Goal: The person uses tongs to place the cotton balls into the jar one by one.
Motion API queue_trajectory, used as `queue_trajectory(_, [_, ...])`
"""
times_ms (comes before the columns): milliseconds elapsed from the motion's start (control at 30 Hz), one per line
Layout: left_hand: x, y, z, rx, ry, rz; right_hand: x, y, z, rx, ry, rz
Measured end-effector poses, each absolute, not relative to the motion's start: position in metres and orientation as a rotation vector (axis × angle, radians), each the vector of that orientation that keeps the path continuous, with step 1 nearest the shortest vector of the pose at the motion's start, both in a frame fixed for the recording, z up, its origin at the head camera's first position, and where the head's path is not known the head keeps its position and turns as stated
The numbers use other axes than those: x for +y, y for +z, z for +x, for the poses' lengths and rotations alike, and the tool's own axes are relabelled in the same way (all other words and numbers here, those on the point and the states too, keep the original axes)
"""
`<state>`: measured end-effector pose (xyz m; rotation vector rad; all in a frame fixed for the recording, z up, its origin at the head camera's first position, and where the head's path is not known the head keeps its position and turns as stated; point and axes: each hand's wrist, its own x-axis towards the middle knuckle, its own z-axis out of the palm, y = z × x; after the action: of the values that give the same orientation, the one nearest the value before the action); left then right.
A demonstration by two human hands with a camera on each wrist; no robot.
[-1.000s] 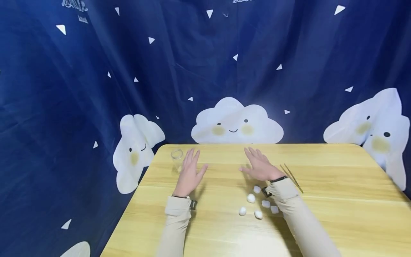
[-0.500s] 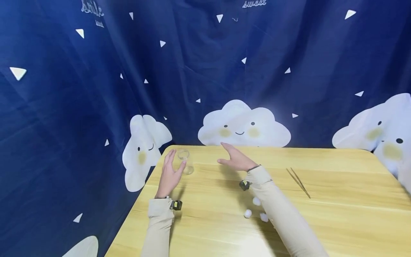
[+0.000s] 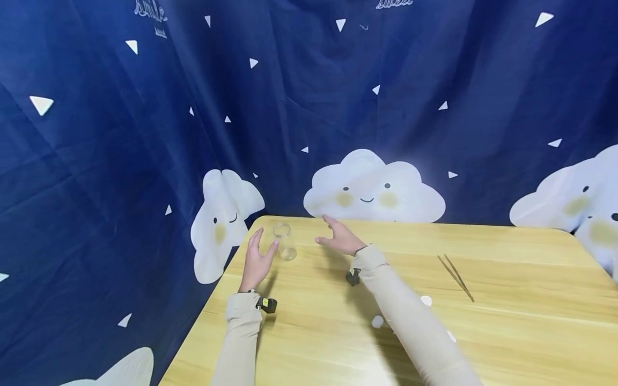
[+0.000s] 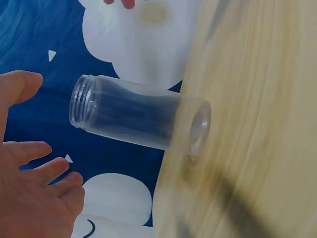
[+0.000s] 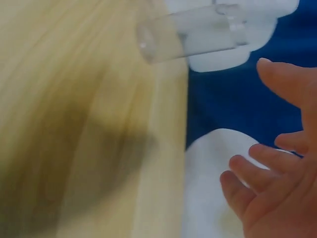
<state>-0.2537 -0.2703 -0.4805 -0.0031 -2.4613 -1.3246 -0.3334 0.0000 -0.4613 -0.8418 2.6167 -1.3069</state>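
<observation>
A clear plastic jar [image 3: 284, 242] with a threaded mouth and no lid stands upright near the table's far left corner. To its left is my left hand [image 3: 258, 264], thumb and fingers spread apart around a gap that faces the jar. In the left wrist view the fingers are apart from the jar [image 4: 133, 114]. My right hand [image 3: 341, 239] hovers to the right of the jar, palm turned towards it and thumb apart from the fingers. The right wrist view shows that hand [image 5: 277, 163] holding nothing, with the jar [image 5: 193, 34] beyond its fingertips.
Thin tweezers [image 3: 456, 277] lie on the wooden table [image 3: 309, 332] to the right. Small white balls, one left [image 3: 377, 321] and one right [image 3: 426, 301] of my right forearm, lie nearby; the sleeve hides others. A blue curtain [image 3: 309, 96] hangs behind the table.
My left hand has gone from the jar's right side to its left. My right hand has moved left towards the jar, away from the tweezers. The head view has turned left.
</observation>
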Motion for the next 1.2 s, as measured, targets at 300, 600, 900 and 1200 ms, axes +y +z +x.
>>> queue_trajectory(300, [-0.273,-0.487,-0.259,-2.478,-1.379,0.048,-0.028,-0.474,-0.329,2.503,-1.515,-0.739])
queue_trajectory(600, [-0.271,-0.490,-0.267,-2.499,-1.470,0.071,-0.045,-0.477,-0.326,2.435,-1.499,-0.793])
queue_trajectory(900, [-0.268,-0.488,-0.274,-2.506,-1.522,0.052,-0.061,-0.474,-0.328,2.416,-1.467,-0.820])
queue_trajectory(1200, [-0.265,-0.495,-0.279,-2.429,-1.607,-0.015,-0.077,-0.481,-0.334,2.391,-1.465,-0.890])
